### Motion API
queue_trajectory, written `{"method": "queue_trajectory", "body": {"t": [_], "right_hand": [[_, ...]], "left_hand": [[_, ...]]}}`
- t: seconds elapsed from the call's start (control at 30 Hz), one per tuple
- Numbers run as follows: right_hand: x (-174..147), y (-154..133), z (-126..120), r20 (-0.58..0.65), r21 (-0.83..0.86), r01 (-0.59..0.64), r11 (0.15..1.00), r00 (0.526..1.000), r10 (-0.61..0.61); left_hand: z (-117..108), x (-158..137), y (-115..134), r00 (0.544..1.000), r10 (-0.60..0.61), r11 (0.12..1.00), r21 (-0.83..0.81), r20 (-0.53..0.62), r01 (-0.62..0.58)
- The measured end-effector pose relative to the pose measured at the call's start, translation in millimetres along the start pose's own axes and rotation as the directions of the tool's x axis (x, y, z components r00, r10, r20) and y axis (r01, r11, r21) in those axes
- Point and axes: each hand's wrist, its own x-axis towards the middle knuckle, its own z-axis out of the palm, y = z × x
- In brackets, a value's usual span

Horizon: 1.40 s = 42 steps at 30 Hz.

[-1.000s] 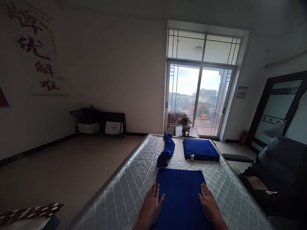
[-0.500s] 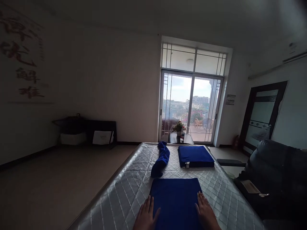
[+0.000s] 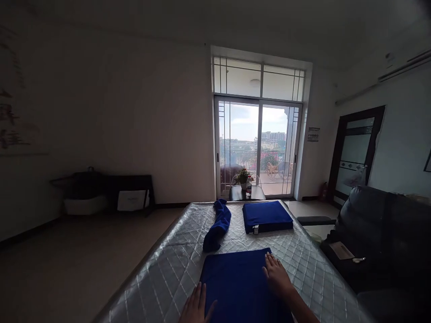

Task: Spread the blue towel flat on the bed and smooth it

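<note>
A folded blue cloth [image 3: 237, 282] lies flat on the silvery quilted mattress [image 3: 161, 273], its near end cut off by the bottom of the view. At its left edge rests my left hand [image 3: 194, 305], fingers stretched out and thumb apart. My right hand [image 3: 276, 272] lies along the cloth's right edge near the far corner, open with fingers extended. Beyond it sits a stack of folded blue cloth [image 3: 267, 215] with a small white tag on its near side. To the left of that stack, a loose, twisted blue cloth [image 3: 218, 226] lies lengthwise.
A black armchair [image 3: 387, 233] stands close to the mattress on the right, with a tan flat item [image 3: 341, 250] on its seat. Past the far edge, a small dark table [image 3: 238, 194] holds a plant and a bottle. Glass sliding doors [image 3: 259, 148] are behind it.
My right hand has moved forward along the cloth's right edge to near the far corner. My left hand stays at the left edge. The view has turned slightly right.
</note>
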Motion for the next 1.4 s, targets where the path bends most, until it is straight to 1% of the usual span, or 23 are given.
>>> {"method": "queue_trajectory", "body": {"t": [0.1,0.13,0.23,0.3,0.37,0.43,0.5,0.6,0.67,0.73,0.77,0.83,0.93,1.0,1.1,1.17,1.23,1.3,1.4], "right_hand": [[16.0,-1.6,-0.4,0.005,-0.008,-0.015,1.000,1.000,0.015],[19.2,-0.2,2.1,0.006,-0.010,-0.024,1.000,1.000,0.024],[23.0,6.6,13.2,0.014,-0.022,-0.041,0.999,0.999,0.042],[23.7,10.6,20.0,0.021,-0.035,-0.045,0.998,0.999,0.046],[24.9,12.9,24.5,0.025,-0.051,-0.049,0.997,0.998,0.051],[27.0,13.7,26.4,0.026,-0.070,-0.056,0.996,0.998,0.058],[30.2,14.0,26.1,0.023,-0.092,-0.062,0.994,0.998,0.064],[36.4,15.3,22.9,0.020,-0.131,-0.058,0.990,0.998,0.061],[40.1,16.6,21.1,0.024,-0.156,-0.046,0.987,0.998,0.050],[42.7,17.9,21.2,0.031,-0.171,-0.023,0.985,0.999,0.029],[43.5,18.5,22.2,0.032,-0.175,-0.012,0.984,0.999,0.018],[44.7,19.6,25.7,0.019,-0.176,-0.009,0.984,1.000,0.013],[47.0,21.4,32.0,-0.014,-0.162,-0.039,0.986,0.999,0.037],[49.2,22.8,35.4,-0.019,-0.151,-0.054,0.987,0.998,0.052],[51.5,24.3,38.2,-0.018,-0.148,-0.070,0.987,0.997,0.068],[51.4,24.3,38.2,-0.020,-0.153,-0.074,0.985,0.997,0.072],[50.1,22.8,36.4,-0.017,-0.157,-0.070,0.985,0.998,0.068],[48.5,19.7,33.1,-0.012,-0.160,-0.068,0.985,0.998,0.067],[48.1,14.4,26.7,-0.014,-0.176,-0.063,0.982,0.998,0.062]], "left_hand": [[-1.4,-2.0,-3.1,0.996,0.021,0.999,-0.031,0.088,-0.018],[-4.7,-4.0,-4.0,0.995,0.021,0.999,-0.050,0.097,-0.016],[-22.7,-10.3,-1.5,0.997,0.015,0.994,-0.106,0.079,-0.007],[-38.1,-9.8,9.6,0.998,0.027,0.989,-0.146,0.052,-0.019],[-51.0,-2.6,32.6,0.995,0.088,0.978,-0.195,0.035,-0.080],[-57.8,10.3,67.6,0.980,0.196,0.952,-0.244,0.031,-0.183],[-57.5,25.6,110.0,0.949,0.315,0.912,-0.283,0.019,-0.297],[-48.4,46.2,169.2,0.883,0.468,0.827,-0.338,-0.029,-0.450],[-40.4,56.4,194.2,0.852,0.521,0.783,-0.362,-0.062,-0.505],[-32.7,63.6,203.5,0.846,0.527,0.771,-0.376,-0.078,-0.514],[-29.3,66.2,202.8,0.852,0.518,0.774,-0.381,-0.078,-0.505],[-24.2,70.3,192.7,0.871,0.486,0.793,-0.384,-0.071,-0.473],[-22.5,75.8,161.7,0.908,0.416,0.836,-0.372,-0.052,-0.404],[-25.4,79.9,132.3,0.938,0.345,0.875,-0.349,-0.038,-0.336],[-32.7,84.4,79.5,0.976,0.218,0.930,-0.297,-0.020,-0.214],[-36.9,85.0,45.5,0.990,0.141,0.955,-0.261,-0.016,-0.140],[-39.3,83.9,19.9,0.996,0.089,0.969,-0.230,-0.012,-0.090],[-40.2,82.2,6.0,0.998,0.068,0.976,-0.208,-0.009,-0.068],[-40.7,80.0,3.3,0.998,0.063,0.980,-0.189,-0.008,-0.064]]}}
